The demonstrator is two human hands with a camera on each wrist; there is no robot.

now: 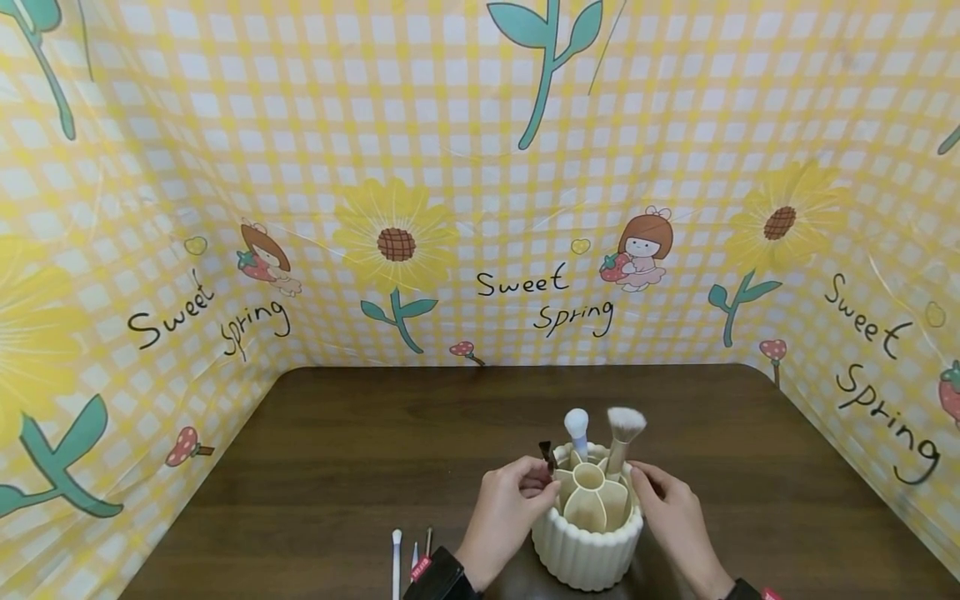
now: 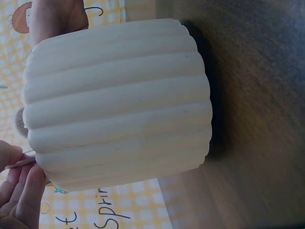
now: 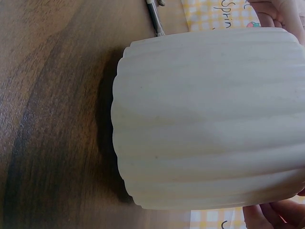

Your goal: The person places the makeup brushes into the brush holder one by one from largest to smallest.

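A cream ribbed brush holder (image 1: 588, 550) with several compartments stands upright on the table; its ribbed side fills much of both wrist views. My left hand (image 1: 510, 508) is at its left rim, pinching a thin makeup brush with a dark tip (image 1: 546, 452). In the left wrist view, the fingers (image 2: 31, 191) hold the stem beside the rim. At the opposite side, my right hand (image 1: 675, 517) grips the holder's rim with thumb and fingers. Inside the holder stand a brush with a round white head (image 1: 577, 422) and a wide pale fan-like brush (image 1: 625, 429).
Left of the holder, a white-tipped brush (image 1: 397, 558) and thinner brushes (image 1: 428, 542) lie on the dark wooden table (image 1: 337, 450), partly hidden by the left wrist's dark band (image 1: 444, 577). Yellow checked cloth (image 1: 495, 200) surrounds the table's back and sides.
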